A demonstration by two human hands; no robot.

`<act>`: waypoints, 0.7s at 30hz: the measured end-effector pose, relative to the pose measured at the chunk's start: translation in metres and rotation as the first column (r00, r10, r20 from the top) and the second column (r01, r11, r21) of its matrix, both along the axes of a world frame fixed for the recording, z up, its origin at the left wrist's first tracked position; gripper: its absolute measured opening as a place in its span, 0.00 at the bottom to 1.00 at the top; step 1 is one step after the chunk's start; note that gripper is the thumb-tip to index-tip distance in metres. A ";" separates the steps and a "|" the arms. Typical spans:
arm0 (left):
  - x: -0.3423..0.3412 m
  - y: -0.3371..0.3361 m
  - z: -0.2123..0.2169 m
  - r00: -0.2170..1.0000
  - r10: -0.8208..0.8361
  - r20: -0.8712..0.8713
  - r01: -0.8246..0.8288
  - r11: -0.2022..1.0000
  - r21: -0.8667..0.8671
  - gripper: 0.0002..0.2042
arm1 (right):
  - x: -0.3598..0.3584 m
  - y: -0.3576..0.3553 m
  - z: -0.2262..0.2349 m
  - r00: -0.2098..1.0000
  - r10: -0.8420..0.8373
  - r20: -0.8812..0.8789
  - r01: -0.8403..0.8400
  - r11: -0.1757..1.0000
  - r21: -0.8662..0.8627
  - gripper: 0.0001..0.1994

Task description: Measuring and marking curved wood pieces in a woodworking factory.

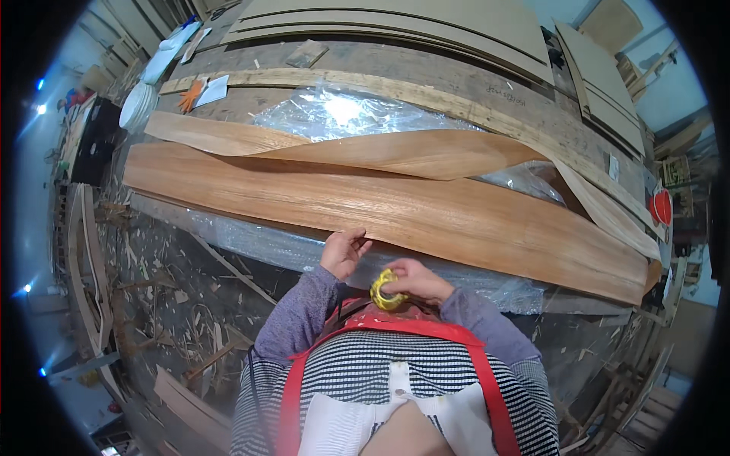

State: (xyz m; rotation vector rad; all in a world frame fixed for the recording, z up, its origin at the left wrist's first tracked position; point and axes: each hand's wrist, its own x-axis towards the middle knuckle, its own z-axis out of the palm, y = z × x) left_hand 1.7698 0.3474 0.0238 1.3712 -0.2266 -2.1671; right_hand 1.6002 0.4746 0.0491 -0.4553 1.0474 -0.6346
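Observation:
A long reddish-brown wood veneer sheet [327,194] lies across the workbench in front of me. My left hand [346,252] is closed at its near edge, thumb and fingers pinching the rim. Close to my apron, my right hand [420,280] grips a yellow ring-shaped roll of tape [386,292] with dark marks on it. The two hands are a short way apart. Behind the flat sheet rests a second, wavy veneer strip [395,152], curling up at its right part. Clear plastic film [262,242] shows under the veneer along the near side.
Large flat boards [395,34] are stacked at the far side, behind a long wooden plank [426,95]. An orange glove [190,96] and a white bucket [138,106] are at the far left. A red round container [661,207] stands at the right. Wood scraps [201,311] litter the floor.

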 end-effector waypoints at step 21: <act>0.003 0.003 -0.004 0.976 -0.115 0.185 0.167 0.941 -0.295 0.08 | 0.056 -0.017 -0.024 0.137 -0.476 -0.869 -0.402 0.774 -0.488 0.20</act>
